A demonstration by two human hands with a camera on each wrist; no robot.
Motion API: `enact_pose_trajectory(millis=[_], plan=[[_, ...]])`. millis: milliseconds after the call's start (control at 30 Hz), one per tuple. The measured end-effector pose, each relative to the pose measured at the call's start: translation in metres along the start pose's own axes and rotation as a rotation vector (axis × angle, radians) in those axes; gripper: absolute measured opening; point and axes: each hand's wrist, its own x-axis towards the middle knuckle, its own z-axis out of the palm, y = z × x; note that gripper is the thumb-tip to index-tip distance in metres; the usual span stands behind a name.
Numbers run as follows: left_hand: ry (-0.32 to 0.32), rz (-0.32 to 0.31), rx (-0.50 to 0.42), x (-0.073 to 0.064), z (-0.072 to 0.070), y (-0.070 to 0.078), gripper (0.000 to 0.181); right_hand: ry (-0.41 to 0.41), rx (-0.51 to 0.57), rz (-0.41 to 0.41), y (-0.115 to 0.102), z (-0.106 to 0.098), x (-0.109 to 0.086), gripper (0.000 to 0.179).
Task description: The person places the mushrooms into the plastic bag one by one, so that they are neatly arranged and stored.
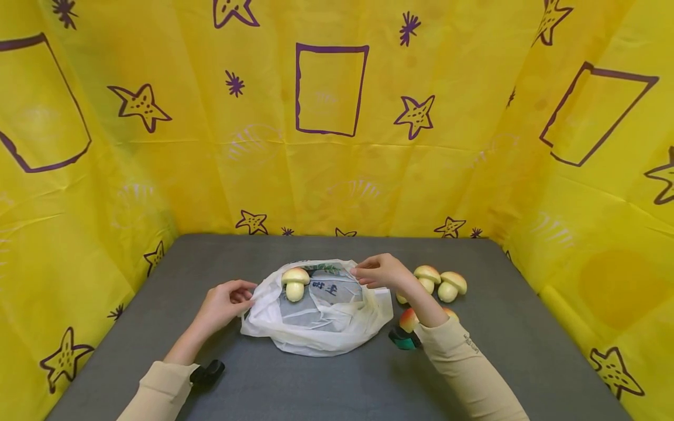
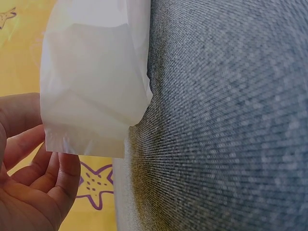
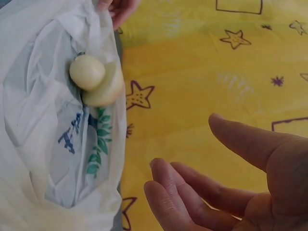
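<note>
A white plastic bag (image 1: 323,345) lies on the table with its mouth spread wide, dark lettering and green leaf print showing inside. One toy mushroom (image 1: 295,283) with a yellow-orange cap sits within it at the far left; its pale rounded stem (image 3: 87,72) faces the right wrist view. At the bag's left rim, my left hand (image 1: 227,303) pinches the plastic, its fingertips partly hidden behind the white film in the left wrist view. My right hand (image 1: 383,272) hovers by the far right rim, thumb and fingers apart with nothing between them (image 3: 216,187).
Several more toy mushrooms (image 1: 451,286) lie to the right of the bag, some partly hidden behind my right forearm. The dark grey table (image 1: 295,386) is enclosed at the back and sides by yellow cloth (image 1: 337,175) with purple stars.
</note>
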Motion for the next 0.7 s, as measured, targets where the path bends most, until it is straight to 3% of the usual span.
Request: enact_pose_trajectory(millis=[700], plan=[[-0.006, 0.0, 0.002, 0.001, 0.001, 0.002, 0.027, 0.087, 0.055, 0.038, 0.031, -0.049, -0.031, 0.051]])
